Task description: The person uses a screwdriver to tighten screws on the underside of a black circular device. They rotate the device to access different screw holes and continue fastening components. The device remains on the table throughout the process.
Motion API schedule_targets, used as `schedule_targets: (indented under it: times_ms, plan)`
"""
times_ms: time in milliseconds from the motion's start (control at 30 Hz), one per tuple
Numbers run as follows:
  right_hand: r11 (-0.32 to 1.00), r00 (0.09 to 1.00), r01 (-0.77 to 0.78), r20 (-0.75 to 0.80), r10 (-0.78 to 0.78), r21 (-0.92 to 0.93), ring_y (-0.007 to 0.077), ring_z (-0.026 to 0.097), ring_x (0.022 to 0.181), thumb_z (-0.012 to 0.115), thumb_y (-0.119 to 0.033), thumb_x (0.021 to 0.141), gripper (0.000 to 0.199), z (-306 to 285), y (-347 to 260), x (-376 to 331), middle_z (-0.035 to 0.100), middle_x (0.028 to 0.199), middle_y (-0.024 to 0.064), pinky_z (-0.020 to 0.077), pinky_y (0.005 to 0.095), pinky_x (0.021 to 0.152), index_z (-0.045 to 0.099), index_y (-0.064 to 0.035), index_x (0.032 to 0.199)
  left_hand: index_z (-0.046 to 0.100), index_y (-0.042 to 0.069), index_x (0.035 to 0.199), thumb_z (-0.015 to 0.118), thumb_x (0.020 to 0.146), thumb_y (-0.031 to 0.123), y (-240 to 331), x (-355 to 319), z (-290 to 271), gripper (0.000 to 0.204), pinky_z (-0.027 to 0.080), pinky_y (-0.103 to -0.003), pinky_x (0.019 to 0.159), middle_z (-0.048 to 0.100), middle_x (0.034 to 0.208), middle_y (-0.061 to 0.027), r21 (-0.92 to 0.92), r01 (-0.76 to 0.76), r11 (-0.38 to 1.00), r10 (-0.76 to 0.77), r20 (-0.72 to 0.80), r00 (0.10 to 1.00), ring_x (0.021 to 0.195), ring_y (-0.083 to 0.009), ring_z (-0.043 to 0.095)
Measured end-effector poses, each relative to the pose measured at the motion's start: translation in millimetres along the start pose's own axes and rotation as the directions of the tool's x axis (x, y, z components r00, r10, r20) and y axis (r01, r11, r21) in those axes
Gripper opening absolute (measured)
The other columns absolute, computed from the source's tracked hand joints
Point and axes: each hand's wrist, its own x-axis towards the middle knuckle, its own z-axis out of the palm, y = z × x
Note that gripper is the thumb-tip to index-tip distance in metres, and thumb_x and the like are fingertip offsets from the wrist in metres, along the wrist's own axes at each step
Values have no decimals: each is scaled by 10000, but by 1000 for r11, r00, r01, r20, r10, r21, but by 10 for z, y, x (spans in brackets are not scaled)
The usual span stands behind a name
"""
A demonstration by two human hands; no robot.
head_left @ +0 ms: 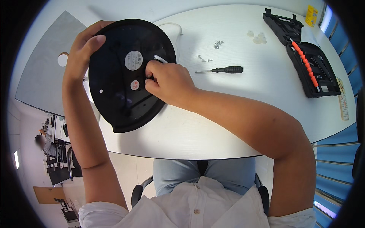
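Note:
A black plastic appliance base (114, 76), rounded with one pointed corner and two round stickers, is held up above the white table, its underside toward me. My left hand (86, 49) grips its upper left edge, the thumb lying over the rim. My right hand (171, 81) is closed against the right part of the underside, fingers curled together; what they pinch is hidden. Just above these fingers a short piece of white cord (160, 59) shows. More white cable (176, 27) loops out behind the base. To the right lies a screwdriver (230, 70) with a black handle.
Loose screws (218, 44) lie in small groups beyond the screwdriver, near several translucent pale pieces (259, 38). At the right, an open black tool case (304, 81) holds an orange flexible shaft (305, 62). A yellow packet (311, 16) stands behind it. A grey table (38, 83) adjoins on the left.

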Motion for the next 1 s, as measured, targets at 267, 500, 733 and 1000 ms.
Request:
schedule_targets:
  times_ms: [267,500,733,1000]
  plan:
    - [998,998,-53,15,53,-40,323,641,656,604,-162,811,123,24,-31,-62,662,714,110,496,424,616,587,-57,871,635,2,1130,576,747,426,64,-109,140,574,473,-315,890,664,1037,-111,29,-81,996,81,-7,997,966,-222,631]
    - [994,998,-62,20,64,-85,322,641,657,588,-157,797,118,24,-38,-76,666,718,108,501,423,623,592,-53,854,623,1,1163,574,765,405,55,-160,171,570,476,-329,900,656,1094,-116,11,-104,995,104,-6,995,1005,-225,625]
    - [998,997,-70,20,70,-5,312,643,649,597,-149,804,120,-12,-49,-97,664,715,116,501,414,624,594,-39,850,606,2,1196,580,783,415,136,-198,157,585,478,-322,916,650,1130,-131,83,-115,990,116,-5,993,1031,-234,626]
    - [996,997,-72,-8,72,58,312,636,656,597,-158,800,129,24,-85,-121,643,688,121,502,419,630,585,-35,836,609,5,1198,570,793,406,115,-277,170,572,478,-319,911,653,1123,-127,58,-122,991,124,-41,991,1029,-224,626]
